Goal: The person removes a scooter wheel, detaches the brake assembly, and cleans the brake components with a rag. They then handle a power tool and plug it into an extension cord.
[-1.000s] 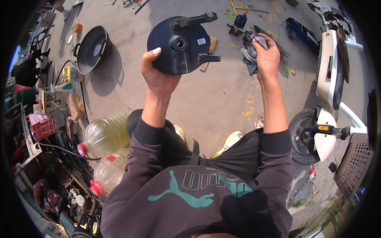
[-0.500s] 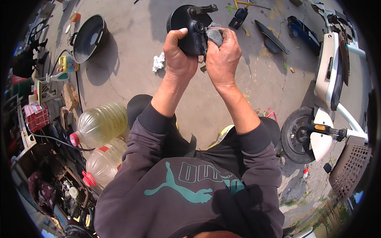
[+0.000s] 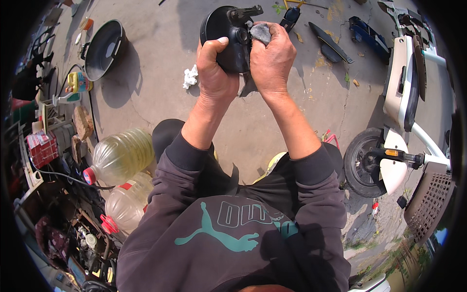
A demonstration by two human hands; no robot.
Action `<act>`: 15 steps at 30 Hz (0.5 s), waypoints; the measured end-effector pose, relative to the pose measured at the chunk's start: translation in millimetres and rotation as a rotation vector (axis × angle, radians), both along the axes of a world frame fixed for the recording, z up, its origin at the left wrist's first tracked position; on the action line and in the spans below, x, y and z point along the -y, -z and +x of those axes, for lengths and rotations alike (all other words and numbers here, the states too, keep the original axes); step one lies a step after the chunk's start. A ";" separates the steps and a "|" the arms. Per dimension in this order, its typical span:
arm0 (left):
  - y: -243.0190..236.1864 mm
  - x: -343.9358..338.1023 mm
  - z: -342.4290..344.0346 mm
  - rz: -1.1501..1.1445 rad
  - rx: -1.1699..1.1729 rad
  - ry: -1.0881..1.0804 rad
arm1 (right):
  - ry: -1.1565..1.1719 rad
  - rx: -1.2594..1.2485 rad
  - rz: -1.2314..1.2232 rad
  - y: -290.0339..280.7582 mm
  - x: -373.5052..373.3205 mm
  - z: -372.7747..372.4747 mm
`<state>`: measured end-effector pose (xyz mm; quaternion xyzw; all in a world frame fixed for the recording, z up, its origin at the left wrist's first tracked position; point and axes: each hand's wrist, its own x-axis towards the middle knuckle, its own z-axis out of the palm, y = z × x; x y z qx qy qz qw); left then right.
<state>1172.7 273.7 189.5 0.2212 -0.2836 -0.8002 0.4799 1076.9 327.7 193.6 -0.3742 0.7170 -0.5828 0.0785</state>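
Note:
My left hand (image 3: 214,73) grips a round black metal part (image 3: 224,51) that looks like a drum brake, its thumb resting on the flat face. A short lever arm (image 3: 245,13) sticks out at the far end, and a raised round boss (image 3: 241,34) with a hole stands near the middle. Pinched in my right hand (image 3: 275,62) is a wadded grey rag (image 3: 261,33), held against the right side of the part near the boss. A dark flap of material (image 3: 248,85) hangs between my wrists; what it belongs to is unclear.
A black basin (image 3: 103,51) and a yellow-labelled jug (image 3: 79,82) stand left. Large clear bottles (image 3: 121,155) lie by my left knee. Crumpled white paper (image 3: 190,77) and dark panels (image 3: 331,45) are on the ground. At right is a scooter wheel (image 3: 364,163) with its frame.
The black part and both hands have shifted slightly left. My right hand has moved the rag up the part's side. More of the dark flap hangs below the part.

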 end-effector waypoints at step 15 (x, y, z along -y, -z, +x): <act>-25.6 27.3 47.4 0.124 -0.188 0.047 | 0.172 0.418 -0.141 14.7 -38.8 -70.1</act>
